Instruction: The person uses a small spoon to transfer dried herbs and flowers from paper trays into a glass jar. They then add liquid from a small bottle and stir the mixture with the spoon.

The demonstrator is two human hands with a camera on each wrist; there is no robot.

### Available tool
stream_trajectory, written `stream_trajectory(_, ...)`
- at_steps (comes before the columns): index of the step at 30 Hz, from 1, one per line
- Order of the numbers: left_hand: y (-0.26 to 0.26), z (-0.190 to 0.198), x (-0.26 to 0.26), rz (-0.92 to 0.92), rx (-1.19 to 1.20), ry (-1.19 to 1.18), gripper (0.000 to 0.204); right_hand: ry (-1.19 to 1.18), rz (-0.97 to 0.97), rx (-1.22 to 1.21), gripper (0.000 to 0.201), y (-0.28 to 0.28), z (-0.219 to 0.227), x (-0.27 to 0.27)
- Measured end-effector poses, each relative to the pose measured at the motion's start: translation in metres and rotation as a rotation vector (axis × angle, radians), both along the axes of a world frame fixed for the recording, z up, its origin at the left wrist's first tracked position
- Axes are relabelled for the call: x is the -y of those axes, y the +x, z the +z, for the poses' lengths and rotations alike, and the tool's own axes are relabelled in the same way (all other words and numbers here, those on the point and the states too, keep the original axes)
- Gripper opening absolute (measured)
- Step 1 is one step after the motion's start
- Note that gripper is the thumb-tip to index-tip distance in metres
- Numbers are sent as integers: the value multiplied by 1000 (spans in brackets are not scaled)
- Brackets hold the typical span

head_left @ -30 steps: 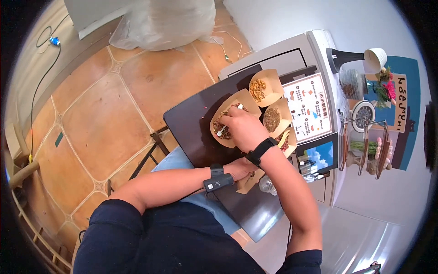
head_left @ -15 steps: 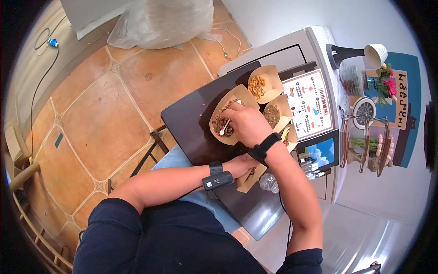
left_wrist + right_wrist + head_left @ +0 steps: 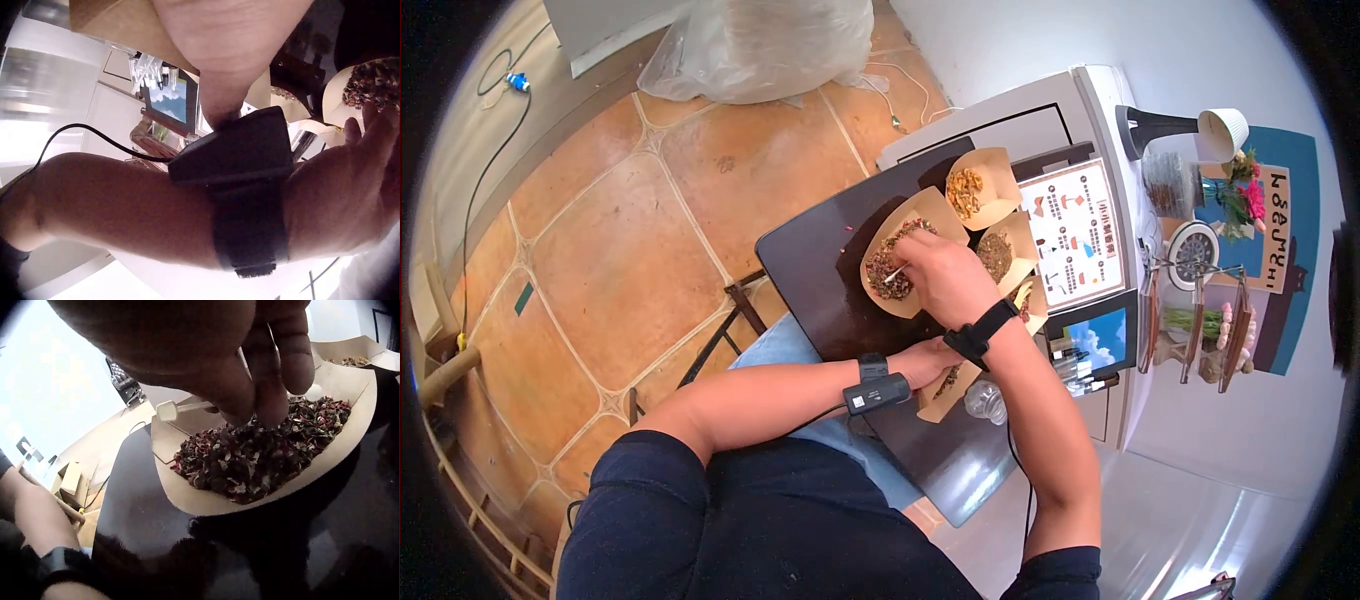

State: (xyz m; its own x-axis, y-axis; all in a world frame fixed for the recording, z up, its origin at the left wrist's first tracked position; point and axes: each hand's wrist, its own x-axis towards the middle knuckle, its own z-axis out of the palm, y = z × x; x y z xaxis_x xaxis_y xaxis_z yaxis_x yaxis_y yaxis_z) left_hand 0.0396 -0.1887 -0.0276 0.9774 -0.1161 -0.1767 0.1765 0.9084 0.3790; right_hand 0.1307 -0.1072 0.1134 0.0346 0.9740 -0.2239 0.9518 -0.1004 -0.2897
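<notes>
A white two-ended small spoon lies in my right hand, its handle gripped across the bent fingers. The fingertips dip into a dark red-and-green dried flower mix in a large brown paper tray. In the head view the wrist hides part of the tray's neighbours. My left hand lies at a smaller paper tray with dark dried bits, below the right wrist. From the left wrist view its palm side overlaps brown paper; I cannot tell how its fingers lie.
Paper trays with orange-brown pieces and brown granules stand beside the large one on the dark table. A printed card, a clear jar and several small bottles are to the right. A cable hangs by the right forearm.
My right hand has turned and shifted slightly rightward within the large tray. The spoon's lower white end, plain earlier, shows less now. The left hand has stayed in place.
</notes>
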Motion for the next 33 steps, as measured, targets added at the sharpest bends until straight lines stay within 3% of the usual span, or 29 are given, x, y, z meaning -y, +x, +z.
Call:
stream_trajectory(6,3,-5,1,-13,-13,-13,35,50,-119,-133,31,4,9,5)
stream_trajectory(13,-4,6,-10,-66,8,-57,47,325,-124,-112,20,13,30,32)
stream_trajectory(16,-11,26,-21,-61,-51,-57,65,456,-291,-169,20,13,51,55)
stream_trajectory(17,-11,26,-21,-80,-50,-47,65,524,-308,-186,18,14,59,65)
stream_trajectory(19,-11,23,-22,-109,-44,-77,67,513,-581,-327,14,15,75,95)
stream_trajectory(20,-9,19,-20,-99,-65,-54,68,621,-686,-484,12,17,73,112)
stream_trajectory(24,-2,36,-27,-40,8,-167,78,769,-943,-714,32,36,83,188)
stream_trajectory(27,17,66,-36,-39,104,-121,85,975,-1045,-764,46,39,68,233)
stream_trajectory(31,63,95,-26,2,140,-77,87,1124,-1172,-837,32,47,29,291)
stream_trajectory(33,87,103,-19,-12,173,-77,91,1200,-1105,-983,26,43,16,313)
